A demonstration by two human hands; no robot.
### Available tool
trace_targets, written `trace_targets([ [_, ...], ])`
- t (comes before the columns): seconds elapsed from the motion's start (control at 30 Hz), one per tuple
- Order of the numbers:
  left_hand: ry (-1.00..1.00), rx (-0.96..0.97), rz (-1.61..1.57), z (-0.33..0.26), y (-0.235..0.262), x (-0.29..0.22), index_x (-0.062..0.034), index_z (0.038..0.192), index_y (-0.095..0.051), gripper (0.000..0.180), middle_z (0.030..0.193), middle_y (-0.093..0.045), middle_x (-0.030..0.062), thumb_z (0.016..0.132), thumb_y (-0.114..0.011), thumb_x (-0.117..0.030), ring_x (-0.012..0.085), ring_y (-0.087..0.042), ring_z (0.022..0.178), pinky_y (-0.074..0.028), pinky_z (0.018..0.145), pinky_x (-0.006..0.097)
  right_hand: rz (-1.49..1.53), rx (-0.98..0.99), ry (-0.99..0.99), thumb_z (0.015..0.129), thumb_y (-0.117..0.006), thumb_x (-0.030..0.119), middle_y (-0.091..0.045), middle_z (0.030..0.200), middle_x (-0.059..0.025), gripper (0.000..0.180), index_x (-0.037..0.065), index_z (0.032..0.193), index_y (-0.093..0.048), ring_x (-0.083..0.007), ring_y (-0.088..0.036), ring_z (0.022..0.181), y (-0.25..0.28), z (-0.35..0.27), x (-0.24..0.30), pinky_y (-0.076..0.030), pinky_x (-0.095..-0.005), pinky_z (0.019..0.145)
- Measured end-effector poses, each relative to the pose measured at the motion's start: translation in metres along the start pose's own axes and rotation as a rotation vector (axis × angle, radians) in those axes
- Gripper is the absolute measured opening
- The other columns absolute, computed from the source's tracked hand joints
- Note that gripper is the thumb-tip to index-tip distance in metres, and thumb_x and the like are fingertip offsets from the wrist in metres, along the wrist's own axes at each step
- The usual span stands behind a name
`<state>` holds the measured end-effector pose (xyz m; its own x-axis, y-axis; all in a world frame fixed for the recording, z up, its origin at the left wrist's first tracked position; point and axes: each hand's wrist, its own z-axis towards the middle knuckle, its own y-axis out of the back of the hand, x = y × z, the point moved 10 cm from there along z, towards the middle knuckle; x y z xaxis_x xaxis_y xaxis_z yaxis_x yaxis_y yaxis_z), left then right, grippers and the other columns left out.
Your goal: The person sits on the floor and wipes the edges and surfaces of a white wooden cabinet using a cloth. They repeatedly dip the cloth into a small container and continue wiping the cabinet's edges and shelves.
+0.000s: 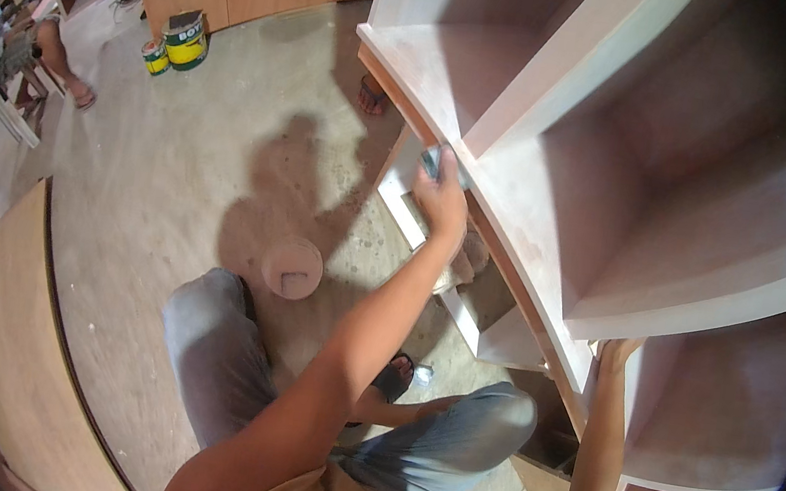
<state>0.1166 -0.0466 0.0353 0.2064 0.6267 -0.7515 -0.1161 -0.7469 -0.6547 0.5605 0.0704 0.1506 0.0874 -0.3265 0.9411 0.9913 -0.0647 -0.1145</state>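
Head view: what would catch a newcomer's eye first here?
The big pale shelf unit filling the right side dominates, with the left hand holding a small dark block at its front edge. The right hand is by a curved shelf, lower right. Next come the round tub on the floor near the left knee and two yellow cans, upper left.

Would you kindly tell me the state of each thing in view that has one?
Left hand: closed around a small dark object, at the shelf unit.
Right hand: at the shelf unit, fingers hidden, grip unclear.
Shelf unit: open-fronted, coated whitish.
Large can: upright; whether lidded, unclear.
Small can: upright.
Round pinkish tub or lid: on the floor.
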Motion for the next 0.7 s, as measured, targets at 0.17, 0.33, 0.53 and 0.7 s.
trace_targets([
  [0.17, 0.079, -0.057, 0.114, 0.001, -0.001, 0.001, 0.0079, 0.113, -0.061, 0.036, 0.101, -0.069, 0.0152, 0.1, -0.059, -0.025, 0.0222, -0.066, 0.092, -0.05, 0.082, 0.034, -0.062, 0.014, 0.129, 0.099, -0.055, 0.037, -0.063, 0.108, -0.0152, 0.048, -0.002, 0.126, -0.05, -0.0245, -0.065, 0.089, 0.013, 0.013, -0.008, -0.055, -0.0336, 0.069],
  [0.33, 0.099, -0.009, -0.057, 0.015, -0.006, -0.01, 0.0106, 0.109, -0.06, 0.035, 0.098, -0.068, 0.0164, 0.101, -0.058, -0.024, 0.0221, -0.063, 0.086, -0.05, 0.081, 0.035, -0.133, 0.037, 0.045, 0.099, -0.057, 0.039, -0.062, 0.109, -0.0157, 0.051, -0.002, 0.128, -0.049, -0.0244, -0.065, 0.088, 0.026, 0.009, -0.013, -0.056, -0.0337, 0.067],
  [0.53, -0.019, 0.075, 0.199, -0.02, -0.002, -0.004, 0.0088, 0.121, -0.057, 0.039, 0.112, -0.066, 0.0162, 0.102, -0.056, -0.025, 0.0217, -0.062, 0.098, -0.049, 0.086, 0.035, -0.1, 0.146, 0.149, 0.1, -0.054, 0.037, -0.06, 0.109, -0.0148, 0.045, -0.001, 0.124, -0.049, -0.0245, -0.065, 0.092, 0.003, 0.007, -0.004, -0.056, -0.0354, 0.072],
  [0.7, 0.217, 0.015, -0.02, 0.028, -0.011, -0.008, 0.0093, 0.127, -0.054, 0.043, 0.117, -0.064, 0.0203, 0.103, -0.054, -0.027, 0.0243, -0.062, 0.102, -0.047, 0.089, 0.038, -0.184, 0.086, 0.069, 0.101, -0.053, 0.037, -0.059, 0.114, -0.0152, 0.045, -0.001, 0.124, -0.049, -0.0253, -0.062, 0.102, 0.052, 0.028, -0.03, -0.055, -0.0385, 0.081],
])
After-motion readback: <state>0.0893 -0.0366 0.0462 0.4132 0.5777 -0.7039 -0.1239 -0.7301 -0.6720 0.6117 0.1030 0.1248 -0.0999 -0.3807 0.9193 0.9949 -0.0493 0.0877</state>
